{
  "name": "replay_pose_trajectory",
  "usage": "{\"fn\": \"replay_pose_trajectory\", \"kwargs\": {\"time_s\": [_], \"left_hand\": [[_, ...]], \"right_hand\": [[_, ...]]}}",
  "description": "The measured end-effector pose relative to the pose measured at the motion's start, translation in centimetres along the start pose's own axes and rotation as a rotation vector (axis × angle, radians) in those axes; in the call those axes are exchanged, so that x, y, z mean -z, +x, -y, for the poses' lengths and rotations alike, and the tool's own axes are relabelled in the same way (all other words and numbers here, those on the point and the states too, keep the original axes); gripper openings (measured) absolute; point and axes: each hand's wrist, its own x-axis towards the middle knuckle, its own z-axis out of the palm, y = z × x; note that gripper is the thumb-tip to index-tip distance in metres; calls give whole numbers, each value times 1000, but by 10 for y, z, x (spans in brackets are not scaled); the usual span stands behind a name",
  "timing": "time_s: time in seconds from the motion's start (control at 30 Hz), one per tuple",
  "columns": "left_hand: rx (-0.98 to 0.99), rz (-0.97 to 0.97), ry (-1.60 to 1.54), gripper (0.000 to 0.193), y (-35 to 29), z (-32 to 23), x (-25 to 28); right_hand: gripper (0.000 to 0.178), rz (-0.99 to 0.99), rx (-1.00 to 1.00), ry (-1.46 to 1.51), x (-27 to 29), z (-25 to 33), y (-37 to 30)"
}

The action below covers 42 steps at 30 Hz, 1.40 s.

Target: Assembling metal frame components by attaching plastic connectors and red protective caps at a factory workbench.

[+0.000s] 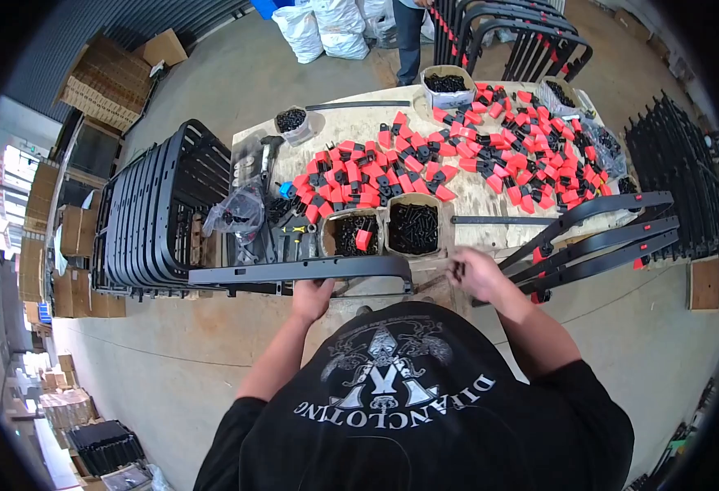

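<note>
1. Head view, centre: left hand grips a long black curved-end frame bar; right hand is curled near its end, holding unclear.
2. Above: two brown open boxes of small black parts, the left's topped by a red-black piece.
3. Upper centre: white tub, likewise filled.

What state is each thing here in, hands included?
Near frame: crosswise, right end curved
Left hand: at its lower edge, grip partly hidden
Right hand: curled, grip unclear
Near left box: open, stocked
Near right box: open, stocked
Red pieces: loose, heaped
Plastic bag: crumpled
Left frames: standing, lined up
</note>
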Motion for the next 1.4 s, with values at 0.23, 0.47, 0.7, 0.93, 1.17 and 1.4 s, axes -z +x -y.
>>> {"fn": "replay_pose_trajectory", "kwargs": {"time_s": [0.23, 0.47, 0.7, 0.93, 1.17, 1.4], "left_hand": [[-515, -49, 488, 47, 100, -45, -19], [-297, 100, 883, 33, 128, -62, -46], [-225, 302, 899, 36, 150, -50, -43], [-404, 169, 728, 25, 146, -43, -28], [-506, 64, 571, 30, 136, -36, -15], [-603, 26, 781, 33, 152, -22, -31]], "right_hand": [[29, -390, -84, 21, -7, -59, -79], [21, -723, 10, 11, -37, -115, -138], [18, -912, 17, 94, -57, -176, -166], [18, -855, 43, -173, -71, -188, -156], [16, -785, 63, 94, -77, -164, -136], [17, -779, -15, -23, -89, -139, -120]]}}
